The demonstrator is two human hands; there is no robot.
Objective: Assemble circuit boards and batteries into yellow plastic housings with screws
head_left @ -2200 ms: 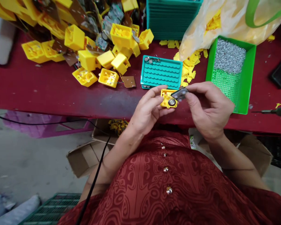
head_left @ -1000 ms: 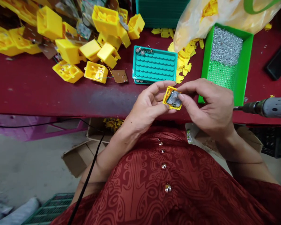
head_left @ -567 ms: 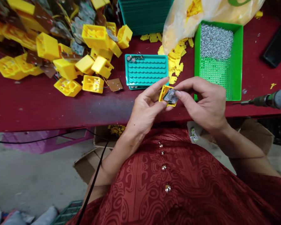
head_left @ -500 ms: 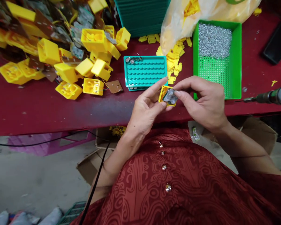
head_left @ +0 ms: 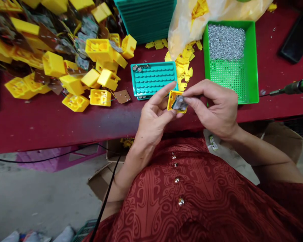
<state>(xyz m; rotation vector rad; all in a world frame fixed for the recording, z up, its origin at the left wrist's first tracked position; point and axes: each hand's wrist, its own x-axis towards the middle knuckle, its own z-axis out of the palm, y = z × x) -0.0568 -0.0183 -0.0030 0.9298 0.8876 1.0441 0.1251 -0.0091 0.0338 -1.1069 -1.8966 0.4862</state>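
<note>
My left hand (head_left: 154, 112) holds a small yellow plastic case (head_left: 169, 102) between its thumb and fingers, above the edge of the red table (head_left: 40, 132). My right hand (head_left: 214, 107) pinches a flat grey piece (head_left: 179, 103) with its thumb and forefinger, pressing it against the open side of the case. That piece covers most of the case's inside, so what lies beneath it is hidden. Both hands are close together, just in front of a teal tray (head_left: 154, 64) with several metal discs along its far edge.
A heap of yellow housings (head_left: 99, 50) and brown circuit boards lies to the left. A green tray (head_left: 255, 60) of small metal parts, a plastic bag (head_left: 189, 30), stacked teal trays (head_left: 143, 20) and an electric screwdriver (head_left: 295, 87) are ahead and right.
The grey piece has moved from the case's edge onto its open side, covering the round metal disc seen earlier. The view has drifted, and the electric screwdriver has come in at the right.
</note>
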